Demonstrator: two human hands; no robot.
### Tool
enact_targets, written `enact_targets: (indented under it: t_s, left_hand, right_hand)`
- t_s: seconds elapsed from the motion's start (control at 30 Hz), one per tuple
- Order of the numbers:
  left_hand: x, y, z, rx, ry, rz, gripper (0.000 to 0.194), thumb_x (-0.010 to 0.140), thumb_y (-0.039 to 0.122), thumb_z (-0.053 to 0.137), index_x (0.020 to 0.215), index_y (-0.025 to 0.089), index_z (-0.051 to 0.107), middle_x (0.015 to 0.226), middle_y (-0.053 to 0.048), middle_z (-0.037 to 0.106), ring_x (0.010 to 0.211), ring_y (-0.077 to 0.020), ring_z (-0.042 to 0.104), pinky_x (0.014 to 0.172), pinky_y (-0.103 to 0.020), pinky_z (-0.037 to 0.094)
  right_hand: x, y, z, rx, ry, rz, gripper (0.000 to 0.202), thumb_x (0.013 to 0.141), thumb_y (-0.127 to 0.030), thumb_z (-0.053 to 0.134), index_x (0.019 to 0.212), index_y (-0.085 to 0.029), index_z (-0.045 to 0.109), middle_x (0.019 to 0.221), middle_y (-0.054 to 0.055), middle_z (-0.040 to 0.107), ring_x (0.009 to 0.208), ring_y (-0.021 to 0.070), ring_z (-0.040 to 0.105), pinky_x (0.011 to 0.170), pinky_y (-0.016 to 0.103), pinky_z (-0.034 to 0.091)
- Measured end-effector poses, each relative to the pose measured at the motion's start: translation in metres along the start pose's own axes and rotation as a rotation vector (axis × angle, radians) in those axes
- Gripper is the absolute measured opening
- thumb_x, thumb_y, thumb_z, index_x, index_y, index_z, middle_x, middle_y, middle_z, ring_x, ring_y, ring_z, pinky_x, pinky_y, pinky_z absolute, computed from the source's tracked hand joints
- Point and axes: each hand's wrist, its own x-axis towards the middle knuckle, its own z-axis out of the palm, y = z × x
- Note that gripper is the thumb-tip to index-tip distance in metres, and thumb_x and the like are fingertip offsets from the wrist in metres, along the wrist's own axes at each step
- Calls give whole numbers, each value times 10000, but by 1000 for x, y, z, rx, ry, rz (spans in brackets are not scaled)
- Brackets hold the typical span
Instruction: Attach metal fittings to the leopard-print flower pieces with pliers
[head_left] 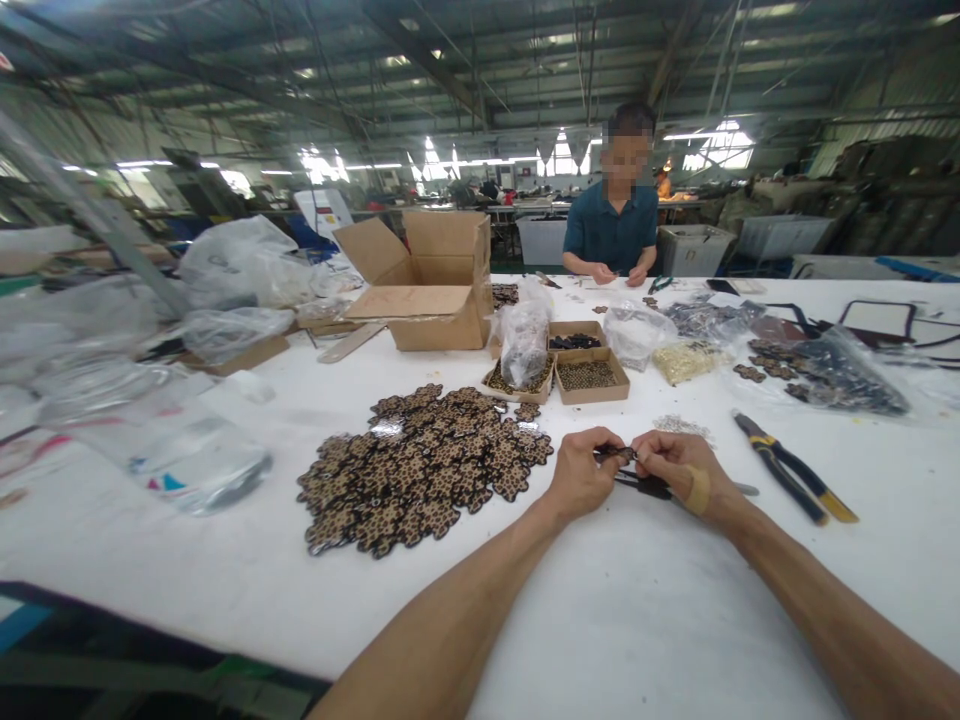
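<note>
The left hand [589, 475] is gripping a small leopard-print piece [616, 456] between thumb and fingers while the right hand [686, 472] is pinching its right end, so the piece is being held just right of the leopard-print pile [431, 460]. Yellow-and-black pliers [765, 445] are lying well to the right of that pile, an open cardboard box [442, 331] is standing behind it, and a shallow carton [594, 393] of small parts is resting behind it to the right.
</note>
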Motion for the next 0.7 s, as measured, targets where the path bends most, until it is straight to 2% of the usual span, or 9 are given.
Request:
enact_targets:
  t_s: [0.33,0.5,0.7]
  left_hand:
    - [2,-6,3,-56,-36,-34,103,795,213,690,875,164,734,807,-24,719,732,-146,614,670,-250,442]
    - [4,-13,5,-108,-110,-42,112,778,185,693,879,151,728,790,-22,715,728,-145,616,650,-241,444]
    - [3,-4,1,-4,-99,41,101,809,181,669,889,164,728,820,-24,724,762,-149,621,685,-253,455]
  right_hand:
    - [-3,-7,-1,35,-38,60,241,769,-400,751,749,-165,701,730,55,716,669,186,616,630,291,462]
    - [-2,-4,-6,52,-92,118,259,777,-401,736,792,-143,732,694,56,713,634,168,589,601,278,427]
    - [-3,-3,-8,91,-109,131,225,773,-363,730,748,-139,728,682,54,708,639,164,587,618,276,431]
